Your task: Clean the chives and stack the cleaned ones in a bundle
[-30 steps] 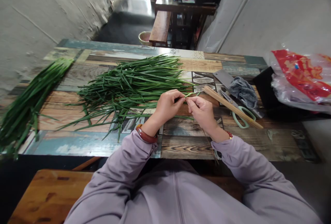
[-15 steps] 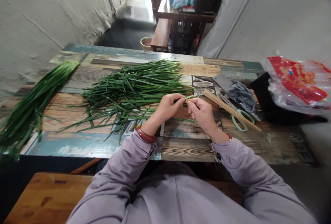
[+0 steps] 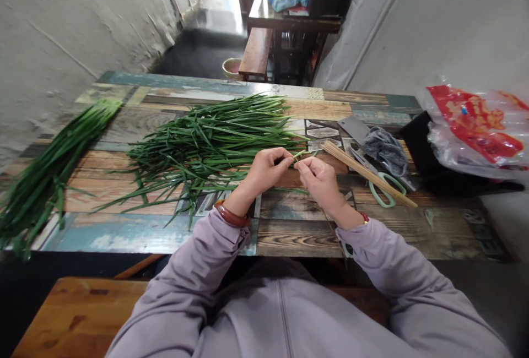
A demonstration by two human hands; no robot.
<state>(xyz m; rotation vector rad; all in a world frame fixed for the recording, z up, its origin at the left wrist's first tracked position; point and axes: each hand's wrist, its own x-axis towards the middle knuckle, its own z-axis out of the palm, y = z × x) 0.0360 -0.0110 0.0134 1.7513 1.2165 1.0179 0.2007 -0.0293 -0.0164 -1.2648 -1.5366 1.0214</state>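
Over the middle of the table, my left hand [image 3: 269, 167] is closed in a pinch on a garlic chive stalk [image 3: 299, 154], whose pale end sticks out past the fingertips. Close beside it, my right hand [image 3: 317, 177] is closed too, thumb and forefinger pressed together near that stalk; what lies in this pinch is too small to make out. A large loose pile of garlic chives [image 3: 215, 132] spreads behind and left of my hands. Another bunch of chives [image 3: 61, 154] lies apart at the left end.
Right of my hands lie a bundle of thin wooden sticks [image 3: 367, 173], green-handled scissors [image 3: 387, 190], a cleaver [image 3: 354, 129] and a grey cloth [image 3: 386, 151]. Plastic bags [image 3: 479, 126] sit at the table's right end. A bench [image 3: 255, 52] and basket [image 3: 231, 68] stand beyond.
The fingertips have drawn slightly apart, and the stalk's end now points up freely from my left hand, where before it ran between both hands. The view has shifted slightly.
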